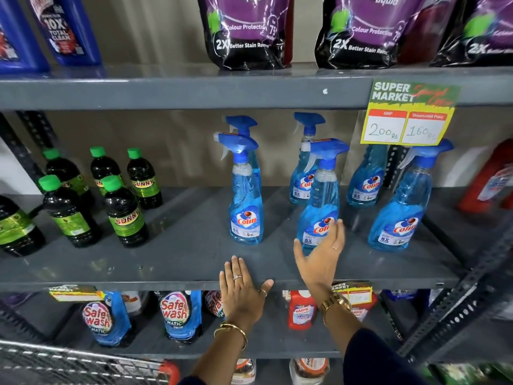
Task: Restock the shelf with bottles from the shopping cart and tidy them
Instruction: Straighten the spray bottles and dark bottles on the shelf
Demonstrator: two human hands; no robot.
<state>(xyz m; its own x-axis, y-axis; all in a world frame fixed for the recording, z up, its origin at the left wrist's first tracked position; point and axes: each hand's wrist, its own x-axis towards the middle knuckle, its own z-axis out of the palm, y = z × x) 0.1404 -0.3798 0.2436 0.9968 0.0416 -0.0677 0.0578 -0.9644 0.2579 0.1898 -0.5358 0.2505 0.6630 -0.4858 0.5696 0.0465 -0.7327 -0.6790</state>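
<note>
Resting our left hand flat, fingers spread, on the grey shelf front edge; our right hand is open wide, holding nothing, fingertips at a front Colin spray bottle; behind, more spray bottles stand upright

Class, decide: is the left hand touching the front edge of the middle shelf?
Touching. The head view shows the left hand lying flat, fingers on the middle shelf, palm over its front edge.

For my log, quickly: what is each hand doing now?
Left hand: open, flat on the shelf edge.
Right hand: open, holding nothing, beside a spray bottle.
</note>
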